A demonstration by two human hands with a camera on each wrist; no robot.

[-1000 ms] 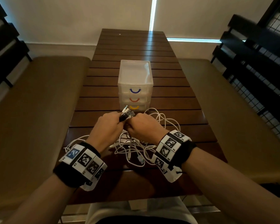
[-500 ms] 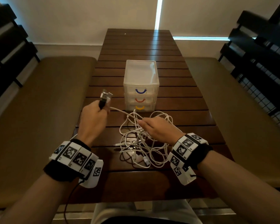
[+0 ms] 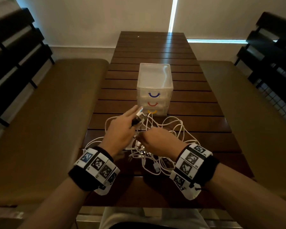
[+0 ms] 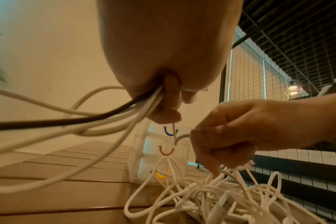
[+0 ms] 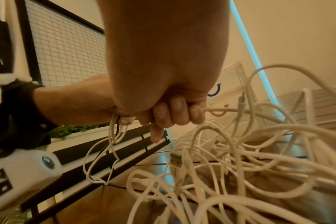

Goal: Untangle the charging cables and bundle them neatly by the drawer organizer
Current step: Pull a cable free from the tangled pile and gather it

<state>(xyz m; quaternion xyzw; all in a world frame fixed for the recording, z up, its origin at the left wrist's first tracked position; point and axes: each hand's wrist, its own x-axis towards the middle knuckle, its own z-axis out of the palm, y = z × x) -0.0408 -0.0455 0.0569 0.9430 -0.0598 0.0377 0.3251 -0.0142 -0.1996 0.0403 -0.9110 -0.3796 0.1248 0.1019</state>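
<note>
Just in front of the drawer organizer (image 3: 154, 87), the charging cables (image 3: 157, 156) lie as one loose white tangle on the wooden surface (image 3: 196, 116), touching the organizer's bottom drawer. Left hand (image 3: 120, 131) is curled round a gathered bunch of plug ends (image 3: 139, 118), held up just short of the organizer, index finger pointing out; one black lead runs with the white ones. Right hand (image 3: 158, 141), nearer the person than the organizer, is closed on a single white strand above the heap. Judgement: cables are light, limp, slick and springy, so loops will snag and drag neighbours. Better to hold at the stiff connector bodies and feed one lead out at a time. Benches sit either side of the surface.
</note>
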